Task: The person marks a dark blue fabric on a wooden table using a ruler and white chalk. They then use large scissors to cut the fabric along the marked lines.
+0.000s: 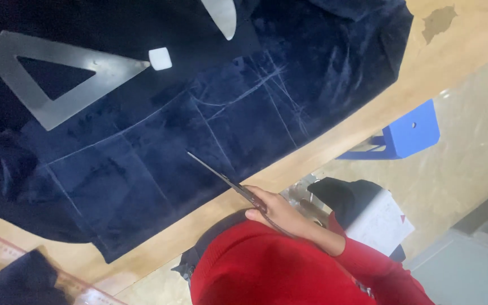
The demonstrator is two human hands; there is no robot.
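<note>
Scissors (pixel 221 175): long, dark-handled, blades closed or nearly so, the tip resting on the fabric just inside its near edge. The blades run diagonally up and left from the hand, across the table's edge.

Right hand (pixel 275 213): closed around the scissor handles, knuckles up, at the table's edge. Red sleeve (pixel 368 262) covers the arm to the wrist. Which hand this is rests on the arm's angle; it reads as the right.

Left hand: not in view.

Navy velvet fabric (pixel 244 113): spread flat over most of the table, deep blue pile with a sheen. Chalk lines (pixel 210 121) cross it, straight ones forming panels and a few curved ones near the middle. The scissor tip lies close to one straight line.

Triangular set square (pixel 57 76): translucent grey, lying flat on the fabric at upper left, its centre cut out.

Tailor's chalk (pixel 160 59): small white block, touching the triangle's right-hand point.

Curved ruler (pixel 222 16): pale, only its tip seen at the top edge, on the fabric.

Wooden table (pixel 334 138): light brown, bare strip along the near edge.

Straight ruler (pixel 7 251): clear, graduated, at lower left, partly beneath a dark cloth scrap (pixel 21 279).

Blue plastic stool (pixel 405 135): on the floor, beyond the table.

Dark bag (pixel 345 195) with white paper (pixel 377 220): on the floor, near the hand.
</note>
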